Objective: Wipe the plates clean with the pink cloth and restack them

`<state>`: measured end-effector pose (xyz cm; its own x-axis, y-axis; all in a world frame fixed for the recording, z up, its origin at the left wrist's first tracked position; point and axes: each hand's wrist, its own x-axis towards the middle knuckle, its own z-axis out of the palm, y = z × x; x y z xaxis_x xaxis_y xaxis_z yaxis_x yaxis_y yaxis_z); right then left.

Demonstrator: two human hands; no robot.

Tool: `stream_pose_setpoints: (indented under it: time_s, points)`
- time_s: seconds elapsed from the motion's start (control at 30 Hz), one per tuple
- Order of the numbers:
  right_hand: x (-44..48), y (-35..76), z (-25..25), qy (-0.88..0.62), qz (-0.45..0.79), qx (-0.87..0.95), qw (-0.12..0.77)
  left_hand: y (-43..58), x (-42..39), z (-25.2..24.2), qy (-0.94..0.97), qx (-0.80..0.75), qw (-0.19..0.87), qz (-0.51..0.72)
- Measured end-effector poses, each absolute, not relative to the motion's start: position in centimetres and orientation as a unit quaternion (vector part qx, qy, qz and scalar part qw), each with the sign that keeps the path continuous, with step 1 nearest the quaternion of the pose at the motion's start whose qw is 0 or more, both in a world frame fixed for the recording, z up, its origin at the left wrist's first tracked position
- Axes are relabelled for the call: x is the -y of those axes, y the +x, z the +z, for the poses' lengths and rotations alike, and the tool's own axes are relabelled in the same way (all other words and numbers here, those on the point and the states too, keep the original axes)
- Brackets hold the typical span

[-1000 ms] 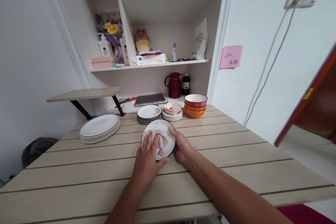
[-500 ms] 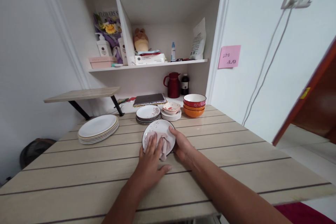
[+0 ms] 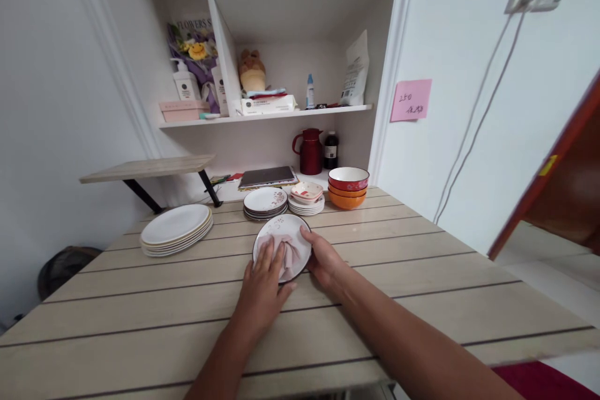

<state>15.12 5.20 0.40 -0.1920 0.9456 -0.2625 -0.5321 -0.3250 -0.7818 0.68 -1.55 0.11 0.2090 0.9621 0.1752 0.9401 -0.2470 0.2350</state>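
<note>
A small white plate with a dark rim (image 3: pixel 287 227) lies flat on the wooden table (image 3: pixel 422 275) in front of me. A pale pink cloth (image 3: pixel 291 250) is spread on it. My left hand (image 3: pixel 262 284) lies flat on the cloth, fingers stretched out and pressing it onto the plate. My right hand (image 3: pixel 325 262) grips the plate's right edge, thumb on the rim.
A stack of large white plates (image 3: pixel 177 228) sits at the left. Behind are stacked small plates (image 3: pixel 265 202), saucers with a little dish (image 3: pixel 307 198) and stacked red and orange bowls (image 3: pixel 347 187). Shelves with a red jug (image 3: pixel 311 151) stand at the back.
My left hand has slid the cloth about on the plate, a little left and towards me. The plate and my right hand have stayed nearly in place.
</note>
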Motion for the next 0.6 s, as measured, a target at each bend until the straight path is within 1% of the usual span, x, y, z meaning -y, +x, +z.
stream_pose_setpoints:
  time_s: [0.23, 0.6]
  points:
    - [-5.05, 15.08, 0.58, -0.372, 0.717, 0.274, 0.521, 0.78, 1.39, -0.21, 0.782, -0.607, 0.051, 0.132]
    - [-5.02, 15.14, 0.84, -0.397, 0.712, 0.271, 0.512, 1.01, 1.86, 0.25, 0.789, -0.602, 0.06, 0.113]
